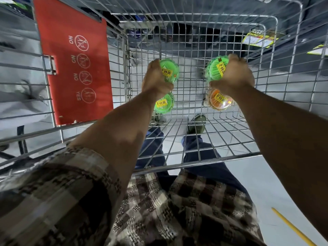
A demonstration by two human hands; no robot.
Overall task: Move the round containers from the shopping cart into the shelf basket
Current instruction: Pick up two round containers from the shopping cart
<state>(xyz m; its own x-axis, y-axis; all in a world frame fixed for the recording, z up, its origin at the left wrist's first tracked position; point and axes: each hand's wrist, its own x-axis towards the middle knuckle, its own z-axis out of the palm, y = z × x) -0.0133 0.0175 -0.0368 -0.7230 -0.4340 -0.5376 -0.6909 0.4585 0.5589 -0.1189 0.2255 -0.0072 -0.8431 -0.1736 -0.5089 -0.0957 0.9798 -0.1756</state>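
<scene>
Both my arms reach down into the wire shopping cart (195, 157). My left hand (156, 80) grips a round green container (170, 71) with a yellow price sticker. A second green container (164, 103) lies on the cart floor just below that hand. My right hand (234, 75) is closed on another green container (215, 70). An orange round container (220, 99) rests on the cart floor under my right wrist. The shelf basket is not in view.
The cart's red child-seat flap (74, 59) stands at the left. Wire cart walls surround my hands on all sides. Yellow shelf price tags (259, 39) show at the upper right. My shoes (197, 124) and the grey floor are visible through the cart's mesh.
</scene>
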